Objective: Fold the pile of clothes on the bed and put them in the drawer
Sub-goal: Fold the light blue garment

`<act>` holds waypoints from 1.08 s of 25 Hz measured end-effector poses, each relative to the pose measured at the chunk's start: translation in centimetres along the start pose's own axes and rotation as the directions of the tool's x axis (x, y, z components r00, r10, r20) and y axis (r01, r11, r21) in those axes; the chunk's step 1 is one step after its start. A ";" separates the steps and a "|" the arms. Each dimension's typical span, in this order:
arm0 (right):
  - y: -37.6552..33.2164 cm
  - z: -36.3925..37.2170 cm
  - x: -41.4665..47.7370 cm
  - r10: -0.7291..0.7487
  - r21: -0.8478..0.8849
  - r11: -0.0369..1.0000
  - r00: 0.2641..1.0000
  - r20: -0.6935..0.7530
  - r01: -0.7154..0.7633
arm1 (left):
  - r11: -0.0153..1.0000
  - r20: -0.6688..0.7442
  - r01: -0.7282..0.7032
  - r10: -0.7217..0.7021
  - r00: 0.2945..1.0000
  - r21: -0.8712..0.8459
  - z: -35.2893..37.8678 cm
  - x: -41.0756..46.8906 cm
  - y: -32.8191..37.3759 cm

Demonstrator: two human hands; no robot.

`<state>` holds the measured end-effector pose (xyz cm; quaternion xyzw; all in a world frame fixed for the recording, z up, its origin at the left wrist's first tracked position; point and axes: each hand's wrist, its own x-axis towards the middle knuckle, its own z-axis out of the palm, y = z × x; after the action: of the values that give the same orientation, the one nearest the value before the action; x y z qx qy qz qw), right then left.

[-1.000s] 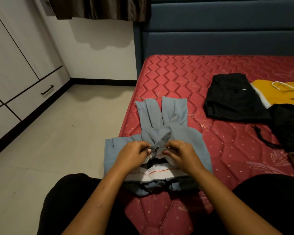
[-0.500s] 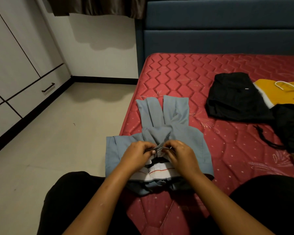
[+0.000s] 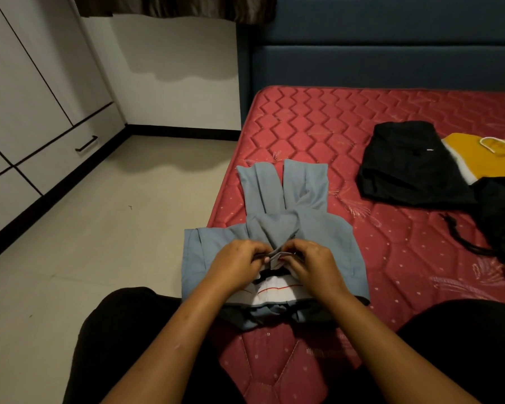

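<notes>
Grey-blue trousers point(image 3: 289, 205) lie on the near left corner of the red mattress point(image 3: 318, 132), legs pointing away, the white-lined waist open toward me. My left hand point(image 3: 236, 263) and my right hand point(image 3: 312, 262) pinch the two waistband ends together at the fly. Black clothes point(image 3: 405, 164) and a yellow garment point(image 3: 484, 158) lie in a pile at the right. A drawer with a black handle point(image 3: 86, 143) sits low in the white wardrobe at the left.
A white hanger point(image 3: 499, 145) rests on the yellow garment. A black cord point(image 3: 461, 237) trails from dark fabric at the right edge. A blue padded headboard point(image 3: 391, 48) stands behind the bed. Pale tiled floor point(image 3: 99, 228) lies between bed and wardrobe.
Both hands have drawn the waistband ends closer together at the fly. The view has shifted slightly; the trousers lie where they were.
</notes>
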<state>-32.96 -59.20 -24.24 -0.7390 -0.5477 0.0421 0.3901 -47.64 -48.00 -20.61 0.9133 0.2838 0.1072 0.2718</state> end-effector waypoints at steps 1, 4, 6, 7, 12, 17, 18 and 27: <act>0.1 -0.1 0.1 0.010 0.006 1.000 1.000 0.001 -0.010 | 1.000 0.000 0.005 -0.005 1.000 -0.016 0.0 0.0 -0.2; -0.1 -0.4 0.3 -0.015 0.016 1.000 0.999 0.049 0.014 | 0.998 -0.028 0.045 -0.046 0.999 -0.034 0.3 -0.1 -0.5; -0.4 -0.3 0.1 -0.090 -0.004 0.996 0.994 0.062 0.090 | 0.997 -0.047 0.062 -0.064 0.997 -0.035 0.5 -0.1 -0.4; -0.6 -0.2 -0.1 -0.111 -0.023 0.993 0.992 0.054 0.113 | 0.998 -0.048 0.054 -0.056 0.997 -0.035 0.5 -0.1 -0.3; -0.3 0.0 -0.3 -0.007 -0.027 1.000 1.000 0.014 0.007 | 1.000 -0.019 -0.026 0.025 0.999 -0.014 0.4 0.1 0.0; -0.4 0.6 -0.4 0.016 0.041 0.999 1.000 0.023 -0.017 | 1.000 -0.040 -0.012 0.012 0.999 -0.015 0.7 0.3 -0.5; -0.3 0.6 -0.3 0.028 0.064 0.997 0.999 0.029 -0.030 | 0.999 -0.038 -0.003 0.001 0.999 -0.033 0.7 0.3 -0.6; -0.4 0.1 -0.1 0.133 0.167 0.974 0.985 0.109 -0.150 | 0.970 0.020 0.081 -0.079 0.997 -0.229 1.1 0.5 -1.3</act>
<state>-33.39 -59.22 -24.10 -0.7362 -0.5060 0.1538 0.4223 -47.50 -47.28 -22.21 0.8641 0.3046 0.1232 0.3812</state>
